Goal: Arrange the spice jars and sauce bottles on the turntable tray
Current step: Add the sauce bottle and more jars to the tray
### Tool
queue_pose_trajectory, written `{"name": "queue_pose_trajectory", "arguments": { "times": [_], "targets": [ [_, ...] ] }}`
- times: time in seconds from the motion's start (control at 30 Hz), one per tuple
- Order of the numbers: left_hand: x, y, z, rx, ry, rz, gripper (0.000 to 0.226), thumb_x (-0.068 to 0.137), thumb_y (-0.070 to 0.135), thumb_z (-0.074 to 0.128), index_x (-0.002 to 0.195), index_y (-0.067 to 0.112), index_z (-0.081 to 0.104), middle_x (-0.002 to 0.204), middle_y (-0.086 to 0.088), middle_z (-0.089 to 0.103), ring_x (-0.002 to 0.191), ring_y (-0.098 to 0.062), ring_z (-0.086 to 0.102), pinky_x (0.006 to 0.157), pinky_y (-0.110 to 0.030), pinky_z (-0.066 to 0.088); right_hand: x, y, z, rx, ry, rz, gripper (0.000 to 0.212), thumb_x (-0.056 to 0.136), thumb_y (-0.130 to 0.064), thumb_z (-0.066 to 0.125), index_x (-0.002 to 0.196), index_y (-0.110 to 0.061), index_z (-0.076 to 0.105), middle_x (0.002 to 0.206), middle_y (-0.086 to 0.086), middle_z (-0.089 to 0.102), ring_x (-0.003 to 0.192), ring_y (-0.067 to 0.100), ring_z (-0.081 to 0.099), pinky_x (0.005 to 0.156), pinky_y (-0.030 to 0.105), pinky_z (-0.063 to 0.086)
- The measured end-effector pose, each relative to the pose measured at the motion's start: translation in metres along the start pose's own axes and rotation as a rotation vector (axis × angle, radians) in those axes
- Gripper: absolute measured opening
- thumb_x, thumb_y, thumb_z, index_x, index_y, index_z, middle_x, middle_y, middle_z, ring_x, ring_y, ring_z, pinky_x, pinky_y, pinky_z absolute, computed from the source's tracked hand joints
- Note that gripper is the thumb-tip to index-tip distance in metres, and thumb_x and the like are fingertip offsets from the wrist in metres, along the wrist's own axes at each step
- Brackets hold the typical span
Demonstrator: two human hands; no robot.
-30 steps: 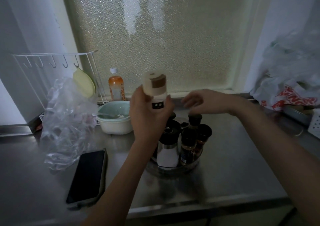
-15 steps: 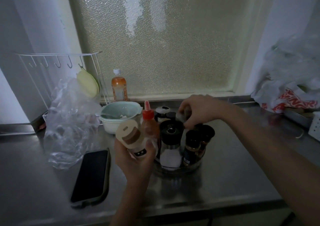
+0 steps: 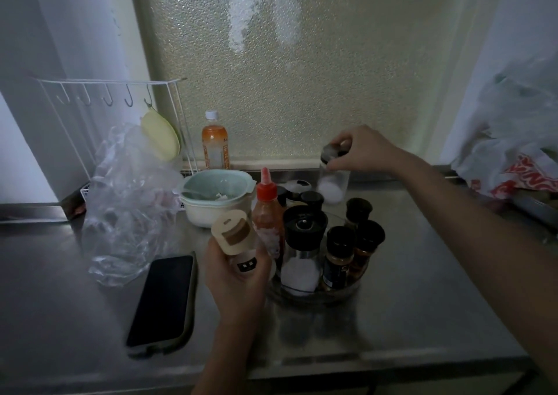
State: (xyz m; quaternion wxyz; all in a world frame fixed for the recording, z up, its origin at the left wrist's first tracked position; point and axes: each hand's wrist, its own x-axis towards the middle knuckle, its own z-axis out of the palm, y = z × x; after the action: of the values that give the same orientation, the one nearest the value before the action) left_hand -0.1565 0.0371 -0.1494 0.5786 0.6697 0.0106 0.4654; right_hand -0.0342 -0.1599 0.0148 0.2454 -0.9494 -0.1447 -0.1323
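Turntable (image 3: 314, 296) sits on the table (image 3: 422, 304) just right of centre, already crowded: a tall grinder (image 3: 303, 249) at its 7 o'clock edge, two dark-capped spice jars (image 3: 339, 257) at 5 o'clock, another dark cap at 2 o'clock, more caps at 12, and a red sauce bottle (image 3: 267, 213) at 9 o'clock. Whether the sauce bottle stands on the tray or just beside it I cannot tell.

The right hand (image 3: 359, 153) is closed on the dark lid of a clear jar (image 3: 332, 180) with white powder low inside, carried upright above and beyond the tray's 1 o'clock side. Gripping from the top likely leaves the body free to drop into a gap between the other caps, and upright keeps the powder settled.

The left hand (image 3: 238, 276) is wrapped around a shaker (image 3: 234, 234) with a pale flip lid, tilted toward the camera at the tray's 9 o'clock, off the tray. Held low and aside, it seems to be waiting its turn.

At the table's 9 o'clock lie a phone (image 3: 163, 301) and a crumpled bag (image 3: 126, 213); a bowl (image 3: 216, 195) stands at 11. Open space looks scarce, so the tallest pieces probably belong toward the middle.
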Motion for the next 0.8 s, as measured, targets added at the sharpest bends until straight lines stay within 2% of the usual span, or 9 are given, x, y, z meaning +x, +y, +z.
{"name": "queue_pose_trajectory", "arguments": {
  "times": [0.1,0.2,0.3,0.4,0.5,0.57,0.63,0.67,0.8],
  "targets": [
    [0.000,-0.001,0.002,0.043,-0.006,-0.039,0.048,0.067,0.045,0.060,0.099,0.009,0.056,0.091,-0.003,0.060,0.083,-0.017,0.058,0.070,-0.009,0.042,-0.003,0.009,0.014,0.032,-0.066,0.010,0.048,0.066,-0.027,0.080,0.111,-0.014,0.067,0.097,0.005,0.065,0.093,0.016,0.063,0.080,0.026,0.047],
    [0.000,-0.006,0.002,0.061,-0.022,-0.075,0.040,0.067,0.045,0.061,0.096,0.019,0.054,0.087,0.006,0.058,0.080,-0.012,0.058,0.069,-0.022,0.044,-0.007,0.017,0.024,0.044,-0.147,0.023,0.052,0.066,-0.025,0.081,0.114,-0.013,0.065,0.098,0.003,0.063,0.093,0.017,0.062,0.080,0.028,0.047],
    [-0.002,-0.009,0.003,0.085,-0.056,-0.113,0.034,0.070,0.035,0.070,0.097,0.027,0.051,0.090,0.008,0.057,0.084,-0.009,0.059,0.070,-0.029,0.048,-0.009,0.026,0.032,0.044,-0.271,0.042,0.054,0.065,-0.024,0.083,0.114,-0.011,0.065,0.098,0.005,0.065,0.094,0.021,0.063,0.080,0.033,0.049],
    [-0.002,-0.008,0.002,0.093,-0.053,-0.123,0.034,0.070,0.034,0.068,0.099,0.027,0.052,0.091,0.009,0.058,0.086,-0.010,0.059,0.071,-0.028,0.047,-0.008,0.032,0.040,0.047,-0.329,0.063,0.060,0.067,-0.024,0.082,0.122,-0.013,0.060,0.116,0.009,0.063,0.107,0.022,0.060,0.091,0.035,0.048],
    [-0.001,-0.007,0.004,0.093,-0.039,-0.116,0.033,0.075,0.029,0.071,0.102,0.028,0.052,0.093,0.011,0.058,0.087,-0.010,0.059,0.072,-0.029,0.047,-0.006,0.031,0.037,0.024,-0.403,0.072,0.068,0.075,-0.022,0.077,0.135,-0.015,0.045,0.135,0.010,0.052,0.121,0.024,0.051,0.098,0.033,0.043],
    [-0.001,-0.006,0.004,0.098,-0.033,-0.126,0.033,0.076,0.024,0.073,0.100,0.028,0.051,0.092,0.015,0.056,0.087,-0.007,0.058,0.072,-0.031,0.048,-0.004,0.020,0.030,0.071,-0.358,0.003,0.070,0.080,-0.019,0.071,0.141,-0.019,0.037,0.142,0.009,0.046,0.126,0.023,0.048,0.102,0.034,0.041],
    [0.000,-0.005,0.005,0.099,-0.035,-0.114,0.032,0.074,0.031,0.071,0.097,0.032,0.049,0.091,0.014,0.056,0.086,-0.010,0.059,0.072,-0.034,0.050,0.000,0.000,0.026,0.059,-0.250,-0.144,0.064,0.083,-0.020,0.066,0.140,-0.024,0.037,0.144,0.005,0.044,0.130,0.018,0.043,0.104,0.032,0.036],
    [0.000,-0.005,0.005,0.097,-0.040,-0.100,0.032,0.072,0.035,0.069,0.096,0.035,0.048,0.091,0.013,0.056,0.086,-0.013,0.059,0.072,-0.034,0.049,0.002,-0.013,0.028,0.037,-0.251,-0.209,0.061,0.084,-0.021,0.065,0.139,-0.026,0.039,0.143,0.003,0.045,0.129,0.016,0.043,0.104,0.031,0.035],
    [0.000,-0.005,0.004,0.080,-0.047,-0.089,0.032,0.072,0.033,0.067,0.097,0.038,0.048,0.095,0.002,0.060,0.090,-0.018,0.060,0.074,-0.034,0.049,0.014,-0.057,0.057,-0.138,-0.577,-0.250,0.059,0.080,-0.017,0.068,0.133,-0.027,0.046,0.134,0.004,0.055,0.116,0.021,0.054,0.100,0.040,0.044]
  ]
}}
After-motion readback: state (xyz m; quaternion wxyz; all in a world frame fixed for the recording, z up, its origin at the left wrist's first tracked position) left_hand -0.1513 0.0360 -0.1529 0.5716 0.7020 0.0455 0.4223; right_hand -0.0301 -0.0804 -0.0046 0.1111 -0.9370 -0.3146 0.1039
